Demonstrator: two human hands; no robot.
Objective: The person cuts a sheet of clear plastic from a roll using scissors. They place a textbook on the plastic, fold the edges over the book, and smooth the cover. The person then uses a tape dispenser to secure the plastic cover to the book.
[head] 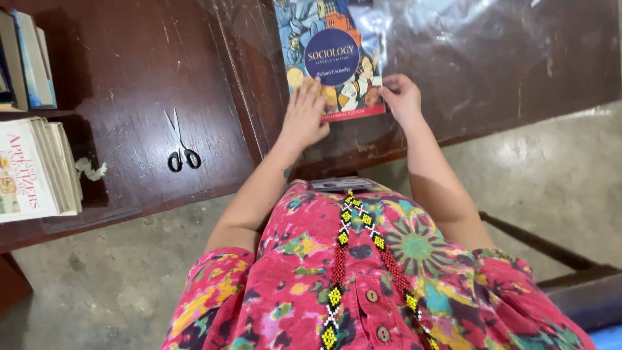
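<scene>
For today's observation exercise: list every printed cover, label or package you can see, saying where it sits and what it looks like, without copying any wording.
Textbook: on the dark wooden table under clear plastic sheet, both hands on its lower edge; rectangular, colourful illustrated cover with dark blue circle, red bottom strip.
Cookbook-like book: far left, topping a stack; cream cover, red lettering.
Upright books: top left; pale and blue spines.
No screens or signs.

The book (330, 58) has a blue cover with a dark navy circle, orange and yellow figures and a red bottom strip. Left of the book, on the dark reddish-brown counter (129, 78), lie black-handled scissors (179, 146).
</scene>
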